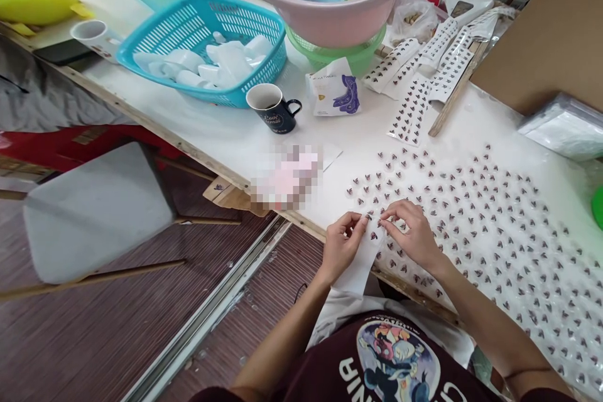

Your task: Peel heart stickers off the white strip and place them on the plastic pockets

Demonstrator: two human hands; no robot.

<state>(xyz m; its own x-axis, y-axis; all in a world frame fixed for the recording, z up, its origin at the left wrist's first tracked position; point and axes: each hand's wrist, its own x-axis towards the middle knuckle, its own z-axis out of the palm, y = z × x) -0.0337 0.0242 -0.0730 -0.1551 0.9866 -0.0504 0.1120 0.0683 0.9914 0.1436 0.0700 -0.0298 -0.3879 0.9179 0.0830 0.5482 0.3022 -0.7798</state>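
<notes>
My left hand [343, 246] pinches a white strip of stickers [362, 269] near its top, thumb and forefinger closed on it. A few small dark printed motifs show on the strip, and its lower end hangs over the table edge towards my lap. At the strip's right edge, the thumb and forefinger of my right hand [413, 235] are pressed together at a small dark sticker; whether it is still joined to the backing I cannot tell. Many small clear pieces with the same dark motif [475, 217] lie spread over the white table [351, 160] to the right.
A dark mug [277, 114], a white packet [332, 89] and a blue basket [198, 89] of white pieces stand further back. Beyond are a pink basin [330, 16] and sticker sheets [411, 114] beside a wooden strip [455, 97]. A grey chair [97, 210] stands left.
</notes>
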